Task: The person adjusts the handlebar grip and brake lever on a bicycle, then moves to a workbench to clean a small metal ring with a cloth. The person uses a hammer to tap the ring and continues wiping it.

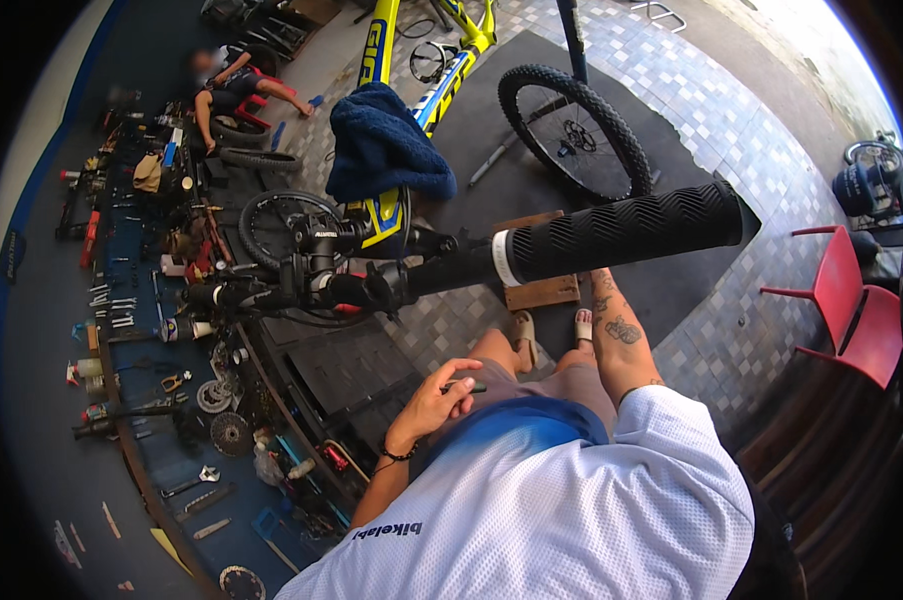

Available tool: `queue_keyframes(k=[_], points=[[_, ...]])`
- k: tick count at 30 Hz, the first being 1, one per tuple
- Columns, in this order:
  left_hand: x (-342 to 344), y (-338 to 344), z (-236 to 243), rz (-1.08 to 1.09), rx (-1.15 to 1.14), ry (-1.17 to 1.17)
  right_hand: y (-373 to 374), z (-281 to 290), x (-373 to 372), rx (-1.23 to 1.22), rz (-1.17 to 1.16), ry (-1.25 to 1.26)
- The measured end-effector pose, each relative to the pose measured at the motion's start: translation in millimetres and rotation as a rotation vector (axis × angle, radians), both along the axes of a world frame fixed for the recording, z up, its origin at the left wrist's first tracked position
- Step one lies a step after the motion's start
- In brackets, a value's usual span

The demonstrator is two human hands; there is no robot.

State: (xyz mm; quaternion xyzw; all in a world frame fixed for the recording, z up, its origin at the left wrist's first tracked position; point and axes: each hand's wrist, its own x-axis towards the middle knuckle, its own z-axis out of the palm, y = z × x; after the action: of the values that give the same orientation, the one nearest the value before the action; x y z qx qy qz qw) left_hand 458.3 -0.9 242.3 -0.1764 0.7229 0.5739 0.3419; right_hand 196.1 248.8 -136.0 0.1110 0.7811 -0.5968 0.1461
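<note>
A bicycle handlebar with a black ribbed grip [621, 232] crosses the middle of the view, a white collar at the grip's inner end. My left hand [437, 402] is in front of my lap, its fingers curled around a small dark cylindrical piece [463, 388] whose exact kind I cannot make out. From the right, my tattooed right forearm [621, 335] reaches up behind the grip, which hides my right hand and its fingers. Beyond the bar, a dark blue towel [381, 145] drapes over the yellow-and-blue bike frame [451, 85].
A long blue bench [186, 440] on the left carries many tools, chainrings and cassettes. A bicycle wheel [574, 135] stands on a dark mat ahead, near a wooden block [541, 293]. Red chairs [851, 300] are at right. Another person [233, 85] sits far left.
</note>
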Motion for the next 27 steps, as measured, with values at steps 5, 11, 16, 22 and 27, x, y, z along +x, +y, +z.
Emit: queue_keyframes(k=[5,11,16,22,27], points=[[5.5,40.5,17.7,0.024,0.005,-0.009,43.0,47.6,48.3,-0.438,-0.247,-0.172],[-53.9,114.2,75.9,-0.174,0.086,0.467,117.1,212.0,110.3,-0.208,-0.312,0.326],[-109.5,188.8,77.7,-0.317,-0.387,0.998,133.2,337.0,150.9,0.026,-0.217,0.607],[-127.8,216.0,57.5,-0.334,-0.025,0.659,131.4,394.4,173.7,-0.432,-0.243,0.682],[-124.3,208.6,60.7,-0.219,0.26,0.454,139.1,410.9,194.5,-0.599,-0.161,0.714]])
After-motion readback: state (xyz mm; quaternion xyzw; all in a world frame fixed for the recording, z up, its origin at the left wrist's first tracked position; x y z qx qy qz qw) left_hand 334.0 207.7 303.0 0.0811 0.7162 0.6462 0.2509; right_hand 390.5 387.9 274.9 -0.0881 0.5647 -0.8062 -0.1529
